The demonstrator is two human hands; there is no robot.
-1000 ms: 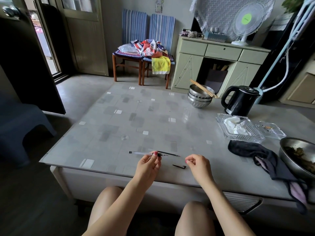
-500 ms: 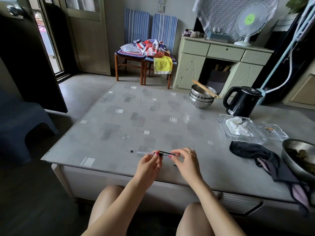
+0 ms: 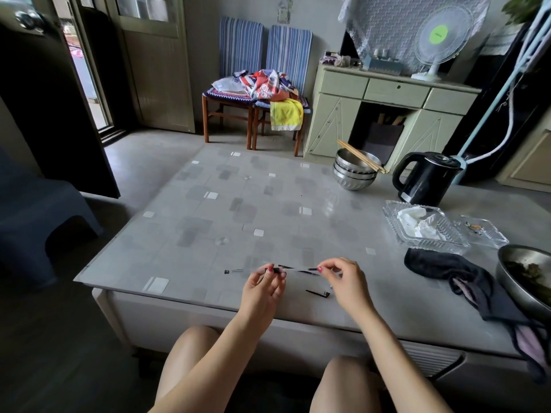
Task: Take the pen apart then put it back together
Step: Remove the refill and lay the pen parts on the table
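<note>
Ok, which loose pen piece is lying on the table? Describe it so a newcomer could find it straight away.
Start at the grey patterned table and go to its near edge, where both hands work. Just below the gap between the left hand and the right hand lies a short black pen piece, flat on the surface. Unlike the clear barrel pinched in the fingers, nothing holds it.

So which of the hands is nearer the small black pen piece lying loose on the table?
Right. The right hand is just above and right of the loose black piece, almost over it. The left hand is farther off to its left, pinching the pen barrel.
</note>
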